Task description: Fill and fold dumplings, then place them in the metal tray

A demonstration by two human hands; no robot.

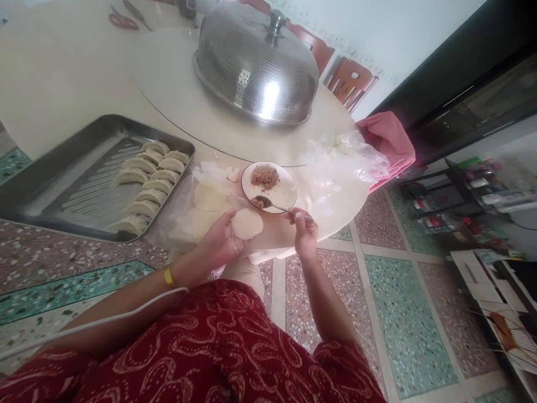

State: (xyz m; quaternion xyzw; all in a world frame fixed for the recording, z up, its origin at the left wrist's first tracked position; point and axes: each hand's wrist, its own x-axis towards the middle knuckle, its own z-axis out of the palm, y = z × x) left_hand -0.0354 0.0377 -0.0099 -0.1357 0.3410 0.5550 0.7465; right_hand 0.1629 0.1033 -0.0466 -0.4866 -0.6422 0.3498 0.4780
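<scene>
My left hand (220, 238) holds a round dumpling wrapper (247, 224) near the table's front edge. With my right hand (305, 232) I grip a spoon (285, 209) by its handle. The spoon's bowl rests at the near left side of a white plate (287, 182), with a bit of meat filling at its tip. A larger heap of the minced filling (265, 177) lies toward the back of the plate. Left of the plate, more wrappers (210, 196) lie on a clear plastic bag (168, 221). Several folded dumplings (149, 196) sit in rows in a metal tray (96, 129).
A perforated metal dome lid (255, 67) stands on the round turntable (168, 73) at the back. Crumpled plastic bags (335, 159) lie at the right table edge, near a pink cloth (390, 143). Red-handled scissors (123, 21) lie at the far left.
</scene>
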